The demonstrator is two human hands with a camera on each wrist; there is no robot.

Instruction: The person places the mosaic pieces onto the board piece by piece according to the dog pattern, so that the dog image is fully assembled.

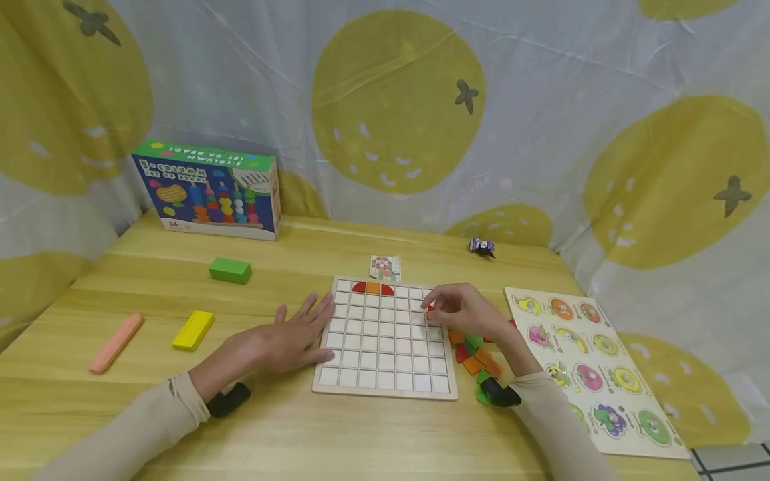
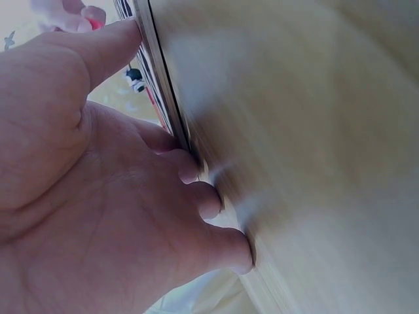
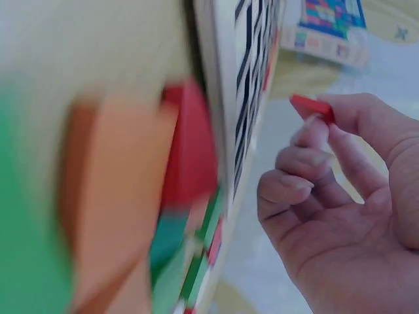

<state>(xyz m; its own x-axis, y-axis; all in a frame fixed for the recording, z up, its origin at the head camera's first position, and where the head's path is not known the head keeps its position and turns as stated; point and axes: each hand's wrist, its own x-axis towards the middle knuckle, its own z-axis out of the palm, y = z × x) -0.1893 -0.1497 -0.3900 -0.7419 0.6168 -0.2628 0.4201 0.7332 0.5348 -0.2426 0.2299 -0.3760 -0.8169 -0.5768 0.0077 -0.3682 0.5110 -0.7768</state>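
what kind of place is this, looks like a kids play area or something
Probably a tabletop play corner set up for children's toys: a wooden table holds a grid puzzle board, a fruit peg puzzle and a bead toy box, backed by a lemon-print cloth.

Red tile point(image 3: 312, 106), white grid board point(image 1: 385, 341)

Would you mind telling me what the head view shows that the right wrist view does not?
Only the head view shows the left hand lying flat against the grid board, the green block and the peg puzzle. Only the right wrist view shows the red piece pinched at the fingertips. Both show the right hand, the board and the loose coloured pieces.
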